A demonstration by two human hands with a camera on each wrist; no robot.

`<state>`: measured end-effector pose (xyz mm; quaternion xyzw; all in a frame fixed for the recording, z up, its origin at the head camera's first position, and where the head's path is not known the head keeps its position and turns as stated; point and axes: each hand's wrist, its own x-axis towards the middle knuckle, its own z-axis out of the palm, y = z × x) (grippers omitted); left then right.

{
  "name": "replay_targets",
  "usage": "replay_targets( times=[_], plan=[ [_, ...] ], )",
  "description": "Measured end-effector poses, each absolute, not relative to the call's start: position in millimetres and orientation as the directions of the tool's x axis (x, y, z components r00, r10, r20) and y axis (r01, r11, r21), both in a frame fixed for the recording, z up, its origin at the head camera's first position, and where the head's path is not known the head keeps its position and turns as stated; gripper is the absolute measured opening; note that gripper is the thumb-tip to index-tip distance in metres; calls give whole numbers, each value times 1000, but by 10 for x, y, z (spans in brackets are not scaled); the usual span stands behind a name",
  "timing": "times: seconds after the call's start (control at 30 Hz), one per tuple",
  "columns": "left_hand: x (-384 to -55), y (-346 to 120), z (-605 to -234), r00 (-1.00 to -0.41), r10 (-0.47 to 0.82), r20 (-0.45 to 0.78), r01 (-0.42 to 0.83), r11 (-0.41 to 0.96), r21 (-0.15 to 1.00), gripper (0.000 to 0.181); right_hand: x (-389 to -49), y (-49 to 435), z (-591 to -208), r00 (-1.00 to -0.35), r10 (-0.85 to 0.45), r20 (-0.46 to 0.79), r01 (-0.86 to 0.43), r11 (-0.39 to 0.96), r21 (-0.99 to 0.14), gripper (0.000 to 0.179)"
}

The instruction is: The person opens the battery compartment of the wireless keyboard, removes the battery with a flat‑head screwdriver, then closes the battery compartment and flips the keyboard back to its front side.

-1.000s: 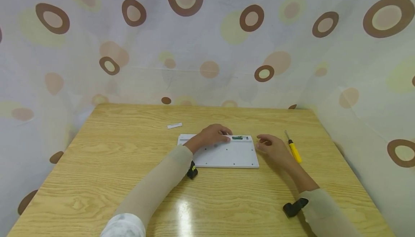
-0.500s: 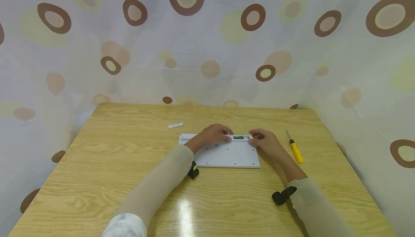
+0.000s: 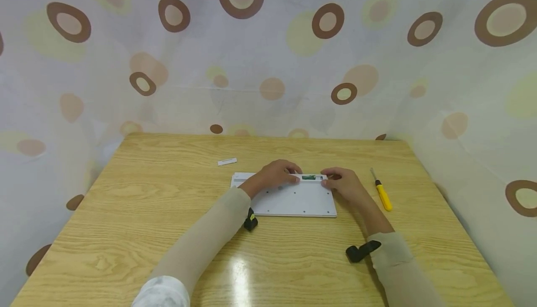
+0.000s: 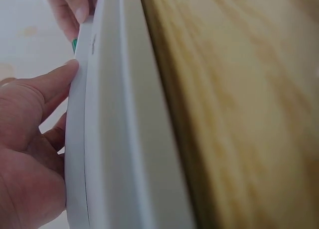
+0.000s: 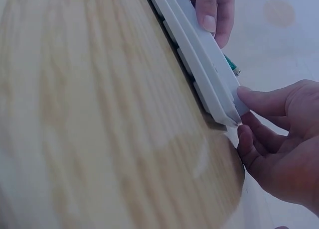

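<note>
A white keyboard [image 3: 293, 203] lies face down on the table, its back dotted with small screws; in the right wrist view dark-gapped keys show along its underside. Near the right end of its far edge a slot holds a green battery [image 3: 309, 177], whose metal end [image 5: 233, 67] sticks up in the right wrist view. My left hand [image 3: 274, 175] grips the far raised edge just left of the slot, thumb on top. At the far right corner, my right hand [image 3: 346, 185] pinches the keyboard's end between thumb and fingers.
A small white strip-like cover [image 3: 227, 161] lies behind the keyboard to the left. On the right, a yellow-handled screwdriver [image 3: 383, 197] points away from me. Patterned cloth [image 3: 268, 111] hangs along the back and sides of the wooden table [image 3: 176, 195].
My right hand has moved left from beside the keyboard onto its far right corner and taken hold there. The left hand keeps its grip in the same place.
</note>
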<state>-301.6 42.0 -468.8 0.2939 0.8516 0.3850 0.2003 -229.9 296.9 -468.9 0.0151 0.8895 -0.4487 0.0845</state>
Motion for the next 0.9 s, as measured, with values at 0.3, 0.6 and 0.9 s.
replay_targets(
  times=[0.3, 0.6, 0.9],
  plan=[
    [-3039, 456, -4650, -744, 657, -125, 335, 528, 780, 32, -2304, 2951, -4673, -986, -38, -163, 110, 588, -801, 41],
    [-3064, 610, -4676, -737, 666, -113, 317, 488, 813, 24, -2305, 2936, -4702, -983, -21, -180, 138, 558, -818, 41],
    [-3048, 671, -4688, -734, 669, -118, 330, 502, 800, 19, -2282, 2953, -4712, -981, -13, -193, 155, 541, -827, 42]
  ],
)
